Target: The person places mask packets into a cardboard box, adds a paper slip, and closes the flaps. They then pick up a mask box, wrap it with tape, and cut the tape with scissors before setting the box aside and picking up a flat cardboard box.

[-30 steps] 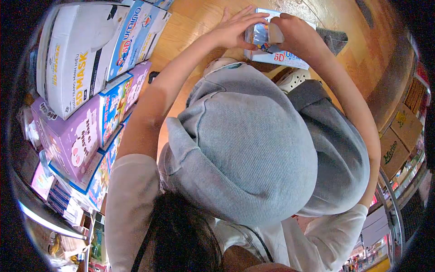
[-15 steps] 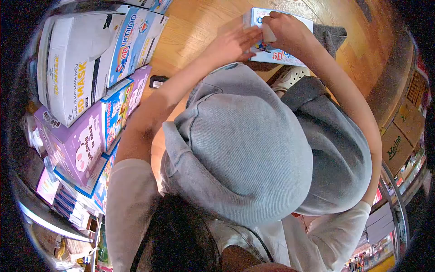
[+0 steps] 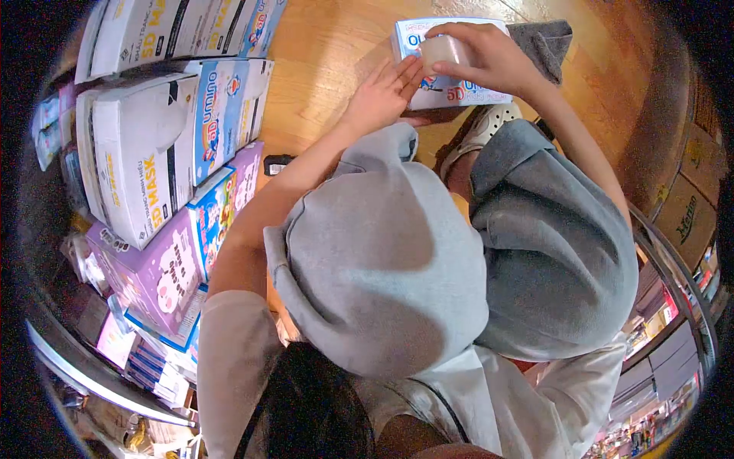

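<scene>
A white and blue mask box [image 3: 480, 93] with "Umino 5D" print lies on the wooden floor in front of me. My right hand [image 3: 489, 60] curves over a roll of pale, clear tape [image 3: 446, 55], thumb along the near side and fingers over the far side. The roll rests against the top of the box. My left hand [image 3: 388, 88] lies at the box's left edge, fingers stretched out, its fingertips right beside the roll.
Stacked mask boxes [image 3: 145, 168] stand at the left, with a purple box [image 3: 149, 264] below. A small black object [image 3: 277, 164] lies on the floor by my left forearm. Dark grey cloth [image 3: 543, 47] sits beyond the box. Brown cartons [image 3: 686, 218] line the right.
My right hand has turned and now shows the tape roll more fully in its grasp. My left hand has shifted slightly left and down, with fingers straighter. The whole view has tilted.
</scene>
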